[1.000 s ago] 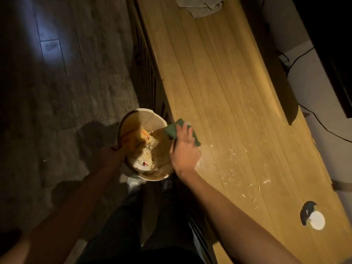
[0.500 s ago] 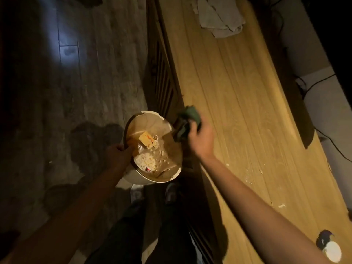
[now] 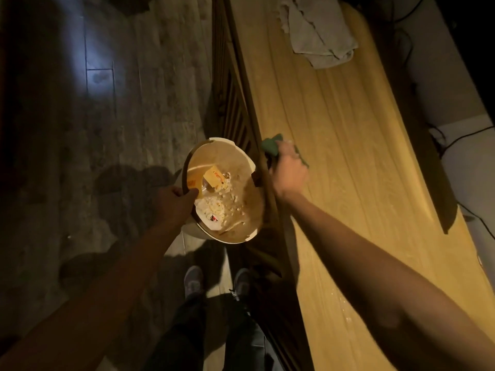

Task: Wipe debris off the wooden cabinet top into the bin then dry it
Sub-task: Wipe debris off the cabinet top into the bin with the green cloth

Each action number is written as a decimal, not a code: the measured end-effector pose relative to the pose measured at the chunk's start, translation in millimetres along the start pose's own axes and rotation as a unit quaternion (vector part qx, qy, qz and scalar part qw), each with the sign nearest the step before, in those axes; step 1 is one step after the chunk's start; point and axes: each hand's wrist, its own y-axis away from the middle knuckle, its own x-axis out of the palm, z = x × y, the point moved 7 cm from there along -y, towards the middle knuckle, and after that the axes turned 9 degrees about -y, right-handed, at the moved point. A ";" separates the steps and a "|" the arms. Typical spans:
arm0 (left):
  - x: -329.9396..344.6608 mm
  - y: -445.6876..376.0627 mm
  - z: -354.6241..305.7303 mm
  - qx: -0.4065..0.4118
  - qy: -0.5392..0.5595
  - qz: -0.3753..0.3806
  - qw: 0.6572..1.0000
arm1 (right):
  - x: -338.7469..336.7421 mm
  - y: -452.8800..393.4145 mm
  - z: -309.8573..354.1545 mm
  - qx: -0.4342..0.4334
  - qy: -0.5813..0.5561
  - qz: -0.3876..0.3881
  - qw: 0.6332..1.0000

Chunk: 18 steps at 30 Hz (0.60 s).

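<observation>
A long wooden cabinet top point(image 3: 348, 162) runs up the right half of the view. My right hand point(image 3: 288, 172) grips a green cloth point(image 3: 270, 147) at the cabinet's left edge. Just left of that edge hangs a cream bin point(image 3: 241, 156), tilted toward me, with paper scraps and crumbs inside. My left hand point(image 3: 174, 204) holds the bin by its near-left rim. A few pale crumbs point(image 3: 345, 314) lie on the wood near my right forearm. A grey towel point(image 3: 318, 33) lies crumpled at the far end of the top.
The cabinet's slatted dark front point(image 3: 233, 113) drops to a grey plank floor point(image 3: 134, 103) on the left. Cables point(image 3: 455, 137) trail behind the cabinet along the right wall. My feet point(image 3: 217, 285) stand beside the cabinet front.
My right hand with the green cloth moved from over the bin back onto the cabinet's edge. The view shifted up the cabinet, showing more of the grey towel. My left hand kept holding the bin.
</observation>
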 end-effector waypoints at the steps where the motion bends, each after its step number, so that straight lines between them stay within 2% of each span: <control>1: -1.3 0.3 -2.6 -0.002 0.008 0.000 1.000 | 13.3 15.1 13.9 -0.021 0.011 0.017 1.000; 3: -3.6 3.4 -7.3 0.007 0.008 0.004 1.000 | 48.4 51.6 32.4 -0.025 0.038 0.091 0.995; 5: -6.9 7.3 -2.5 0.010 0.003 0.008 1.000 | 93.0 102.5 35.2 0.014 0.030 0.213 0.977; 7: -9.5 11.0 11.2 0.006 -0.005 0.020 1.000 | 118.6 148.6 34.3 0.043 -0.013 0.268 0.962; 10: -10.3 19.7 35.1 0.014 -0.023 0.044 0.999 | 123.7 175.3 33.9 0.050 -0.102 0.244 0.963; 15: -10.4 40.6 59.6 0.003 -0.025 0.059 0.998 | 88.1 185.1 23.2 0.065 -0.238 0.128 0.961; 18: -14.0 52.7 77.8 -0.033 -0.020 0.070 0.997 | 66.3 194.0 -0.6 0.121 -0.301 0.062 0.944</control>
